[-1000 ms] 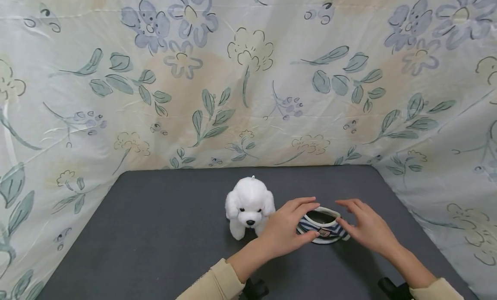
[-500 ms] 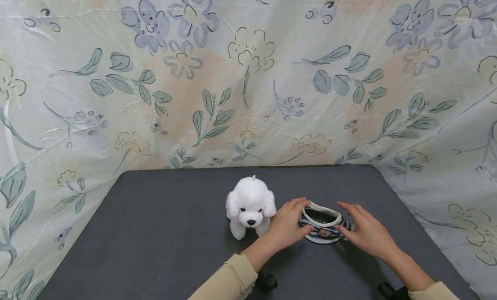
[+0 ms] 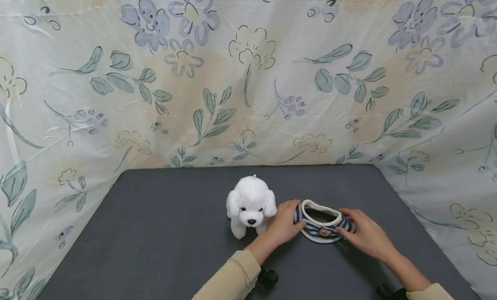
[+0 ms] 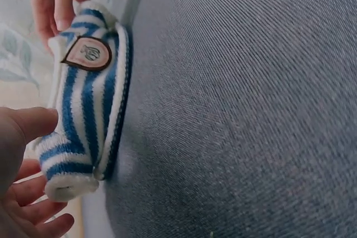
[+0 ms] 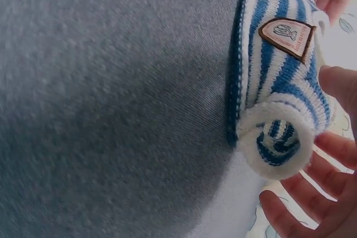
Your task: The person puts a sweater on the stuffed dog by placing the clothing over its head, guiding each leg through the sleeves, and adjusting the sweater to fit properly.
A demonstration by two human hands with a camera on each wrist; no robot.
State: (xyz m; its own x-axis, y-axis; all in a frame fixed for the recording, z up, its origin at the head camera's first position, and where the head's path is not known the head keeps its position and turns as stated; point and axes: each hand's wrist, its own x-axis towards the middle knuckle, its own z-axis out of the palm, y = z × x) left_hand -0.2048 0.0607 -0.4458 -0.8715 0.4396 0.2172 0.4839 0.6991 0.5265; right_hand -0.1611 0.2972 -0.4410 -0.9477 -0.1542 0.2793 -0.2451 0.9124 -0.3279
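Note:
A small blue-and-white striped knitted sweater (image 3: 324,231) with a white-edged neck opening and a front badge lies on the dark table, its neck facing up. My left hand (image 3: 285,222) is at its left sleeve; in the left wrist view the thumb (image 4: 39,122) touches the knit and the fingers spread loosely beyond the sleeve. On the other side, my right hand (image 3: 365,231) is around the right sleeve, thumb (image 5: 337,82) against the knit and fingers extended behind. The sleeve's round cuff (image 5: 276,143) shows in the right wrist view.
A white plush dog (image 3: 251,205) stands just left of my left hand, facing me. The grey cloth-covered table (image 3: 163,231) stretches left and forward. Floral curtain (image 3: 248,84) hangs behind and at both sides.
My left hand has moved left off the sweater's front to its left sleeve. The sweater's left side now shows more. The right hand has shifted slightly; the plush dog stays put.

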